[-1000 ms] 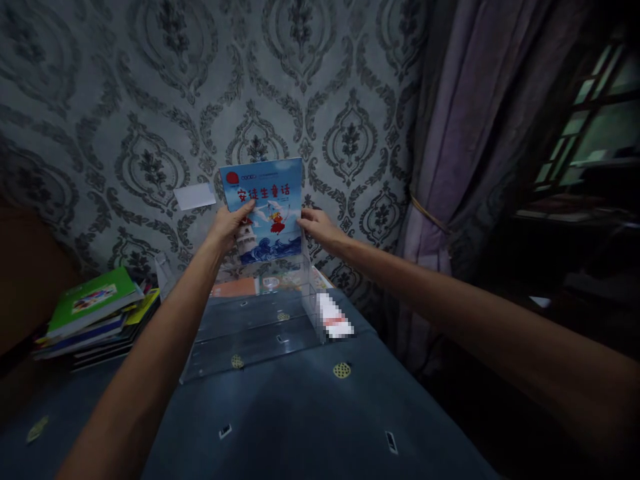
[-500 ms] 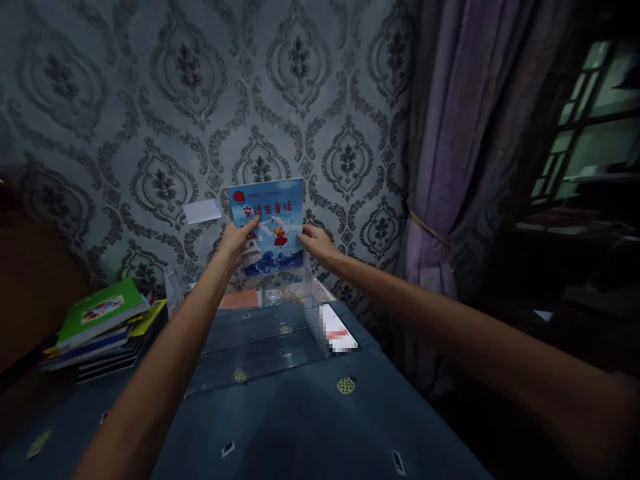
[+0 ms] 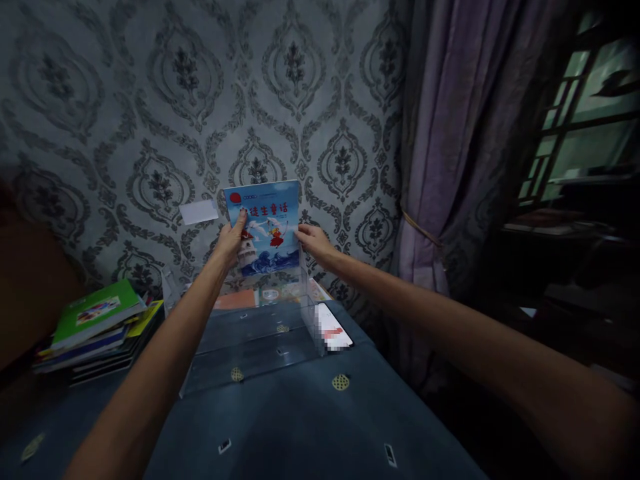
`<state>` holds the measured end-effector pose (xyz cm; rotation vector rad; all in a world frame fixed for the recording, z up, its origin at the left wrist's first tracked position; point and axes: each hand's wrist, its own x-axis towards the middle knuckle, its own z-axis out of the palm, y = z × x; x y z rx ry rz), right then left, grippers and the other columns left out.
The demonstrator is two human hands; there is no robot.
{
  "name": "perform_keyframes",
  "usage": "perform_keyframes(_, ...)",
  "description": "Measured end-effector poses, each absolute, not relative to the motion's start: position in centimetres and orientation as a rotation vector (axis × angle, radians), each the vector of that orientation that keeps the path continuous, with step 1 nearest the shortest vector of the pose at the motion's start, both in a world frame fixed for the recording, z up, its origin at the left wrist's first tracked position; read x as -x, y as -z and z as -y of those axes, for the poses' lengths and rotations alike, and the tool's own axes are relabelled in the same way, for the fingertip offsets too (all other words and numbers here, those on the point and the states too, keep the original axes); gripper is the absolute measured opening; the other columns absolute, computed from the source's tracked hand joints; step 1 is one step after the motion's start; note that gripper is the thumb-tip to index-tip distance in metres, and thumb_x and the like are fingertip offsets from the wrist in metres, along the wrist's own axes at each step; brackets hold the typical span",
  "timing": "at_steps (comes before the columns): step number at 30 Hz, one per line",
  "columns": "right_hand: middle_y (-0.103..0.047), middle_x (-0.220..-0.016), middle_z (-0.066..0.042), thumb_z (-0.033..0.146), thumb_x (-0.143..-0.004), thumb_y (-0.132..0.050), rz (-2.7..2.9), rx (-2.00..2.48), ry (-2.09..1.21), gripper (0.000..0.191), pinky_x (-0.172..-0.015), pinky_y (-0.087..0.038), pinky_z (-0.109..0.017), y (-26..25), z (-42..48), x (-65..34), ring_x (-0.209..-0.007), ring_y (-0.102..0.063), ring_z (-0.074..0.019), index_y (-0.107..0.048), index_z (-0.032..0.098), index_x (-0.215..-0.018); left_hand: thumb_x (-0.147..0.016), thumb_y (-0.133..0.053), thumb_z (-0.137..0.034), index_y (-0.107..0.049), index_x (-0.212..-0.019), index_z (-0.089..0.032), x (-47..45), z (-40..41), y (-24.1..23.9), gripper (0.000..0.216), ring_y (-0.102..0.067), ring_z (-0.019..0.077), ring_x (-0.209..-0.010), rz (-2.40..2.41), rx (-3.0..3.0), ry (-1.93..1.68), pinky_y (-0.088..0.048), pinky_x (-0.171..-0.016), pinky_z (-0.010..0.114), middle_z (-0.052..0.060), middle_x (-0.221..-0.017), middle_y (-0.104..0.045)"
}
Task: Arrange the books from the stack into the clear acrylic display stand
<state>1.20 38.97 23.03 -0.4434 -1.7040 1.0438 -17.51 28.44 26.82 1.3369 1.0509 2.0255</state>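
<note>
A blue picture book (image 3: pixel 270 250) with red lettering and a figure in red on its cover stands upright in front of the wall. My left hand (image 3: pixel 231 241) grips its left side, thumb laid over the front cover. At the right edge, my right hand (image 3: pixel 313 240) pinches the book between thumb and fingers. Below the book is a clear plastic rack (image 3: pixel 250 360) resting on the blue cloth. Whether the book's lower edge touches the rack, I cannot tell.
A pile of books with a green one (image 3: pixel 97 313) on top lies to the left. A phone (image 3: pixel 336 327) rests by the rack's right side. Patterned wallpaper (image 3: pixel 295 67) rises behind, and a purple curtain (image 3: pixel 430 167) hangs at right. The blue tablecloth (image 3: pixel 280 433) spreads in front.
My left thumb has drawn back a little toward the book's left edge. Both hands still hold the book, and the whole view has shifted slightly.
</note>
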Motion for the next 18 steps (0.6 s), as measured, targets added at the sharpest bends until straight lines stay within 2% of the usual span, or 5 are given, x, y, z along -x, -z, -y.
perform_keyframes(9, -0.074, -0.083, -0.003, 0.034, -0.080, -0.059, 1.713, 0.470, -1.040, 0.021, -0.071, -0.050, -0.026, -23.07, -38.87, -1.27, -0.082, -0.065, -0.0179, -0.070, 0.019, -0.089, -0.071, -0.080, -0.065, -0.073, -0.095, -0.020, 17.68, -28.25, -26.97, 0.052, -0.075, 0.0241, -0.080, -1.019, -1.342, -1.988, -0.062, -0.074, 0.035, 0.007, -0.089, -0.079)
perform_keyframes(14, -0.073, -0.081, -0.001, 0.034, -0.080, -0.059, 1.709, 0.503, -1.023, 0.021, -0.071, -0.050, -0.026, -23.08, -39.03, -1.26, -0.081, -0.064, -0.0175, -0.071, 0.019, -0.088, -0.071, -0.080, -0.064, -0.073, -0.098, -0.019, 18.00, -28.25, -26.98, 0.052, -0.075, 0.0248, -0.087, -1.021, -1.350, -1.958, -0.062, -0.079, 0.036, 0.007, -0.092, -0.078)
perform_keyframes(18, -0.070, -0.076, -0.001, 0.038, -0.080, -0.059, 1.691, 0.539, -1.011, 0.022, -0.070, -0.050, -0.027, -23.00, -39.33, -1.23, -0.077, -0.062, -0.0175, -0.070, 0.020, -0.085, -0.068, -0.084, -0.062, -0.073, -0.093, -0.019, 18.14, -28.23, -26.95, 0.051, -0.075, 0.0263, -0.091, -1.001, -1.354, -1.965, -0.062, -0.080, 0.035, 0.007, -0.086, -0.078)
